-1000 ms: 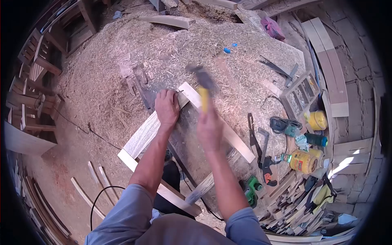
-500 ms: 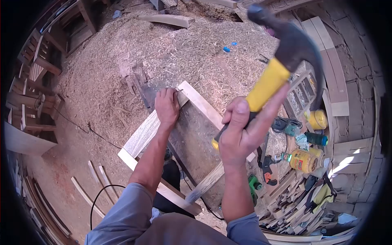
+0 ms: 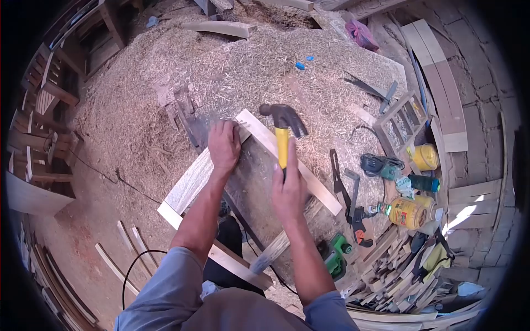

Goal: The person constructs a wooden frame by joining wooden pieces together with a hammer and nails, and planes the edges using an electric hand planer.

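The wooden frame [image 3: 262, 132] lies ahead of the person, over shavings and bare floor, its far corner [image 3: 245, 119] formed where a broad board [image 3: 189, 183] meets a pale rail [image 3: 319, 190]. On my feed the left hand [image 3: 224, 148] rests at that corner, fingers together and bent over the board's end; I cannot tell whether the fingertips pinch anything as small as a nail.

The right hand [image 3: 290, 196] is clamped around the handle of a claw hammer [image 3: 282, 132], the forefinger lying along the yellow grip. Half a second ago I had that hammer raised large across the right of my view; now its head is down just beside the corner, and I see it apart from the rail. The left hand and frame have kept their places against each other, so I judge the joint is being steadied while only the hammer swings.

Nearer the body, a crosspiece [image 3: 276, 246] meets the front rail [image 3: 240, 266]. Out to the right I make out a green power tool [image 3: 335, 256], a yellow-labelled jar [image 3: 406, 214] and a yellow tub [image 3: 425, 158]; sawdust [image 3: 132, 116] spreads to the left.
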{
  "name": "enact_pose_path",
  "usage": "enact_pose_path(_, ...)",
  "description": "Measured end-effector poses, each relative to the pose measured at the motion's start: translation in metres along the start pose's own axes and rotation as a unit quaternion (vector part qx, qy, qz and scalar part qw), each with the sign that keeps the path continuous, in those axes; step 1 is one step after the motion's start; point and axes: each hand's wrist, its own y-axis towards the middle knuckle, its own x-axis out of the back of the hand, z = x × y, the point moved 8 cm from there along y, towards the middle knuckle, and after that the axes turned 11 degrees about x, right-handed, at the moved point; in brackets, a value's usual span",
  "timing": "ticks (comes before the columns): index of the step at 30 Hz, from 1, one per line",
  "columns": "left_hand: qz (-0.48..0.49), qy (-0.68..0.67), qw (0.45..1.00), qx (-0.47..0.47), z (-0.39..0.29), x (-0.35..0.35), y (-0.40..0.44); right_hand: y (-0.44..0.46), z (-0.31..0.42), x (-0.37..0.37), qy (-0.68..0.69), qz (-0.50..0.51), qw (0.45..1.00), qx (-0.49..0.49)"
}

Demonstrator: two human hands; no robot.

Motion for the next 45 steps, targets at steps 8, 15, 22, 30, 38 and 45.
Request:
enact_pose_path(8, 0.044, 0.006, 0.999, -0.013, 0.0, -0.006, -0.001, 0.031, 0.053, 0.077, 0.129, -0.175, 0.973, 0.074)
enact_pose_path(15, 0.047, 0.003, 0.999, -0.007, 0.0, -0.006, 0.0, 0.058, 0.103, 0.109, 0.227, -0.33, 0.891, 0.214)
enact_pose_path(22, 0.058, 0.019, 0.998, -0.005, -0.003, -0.007, 0.002, -0.017, -0.051, -0.048, -0.134, 0.122, 0.981, -0.07)
enact_pose_path(30, -0.007, -0.025, 0.999, 0.037, 0.007, -0.003, 0.003, 0.019, 0.023, 0.043, 0.032, -0.076, 0.996, 0.021)
enact_pose_path(38, -0.006, -0.01, 0.999, 0.048, 0.011, -0.006, 0.005, 0.064, 0.106, 0.111, 0.196, -0.258, 0.938, 0.125)
enact_pose_path(45, -0.003, 0.001, 0.999, 0.034, 0.008, -0.004, 0.004, 0.024, -0.01, -0.022, 0.013, -0.035, 0.999, 0.013)
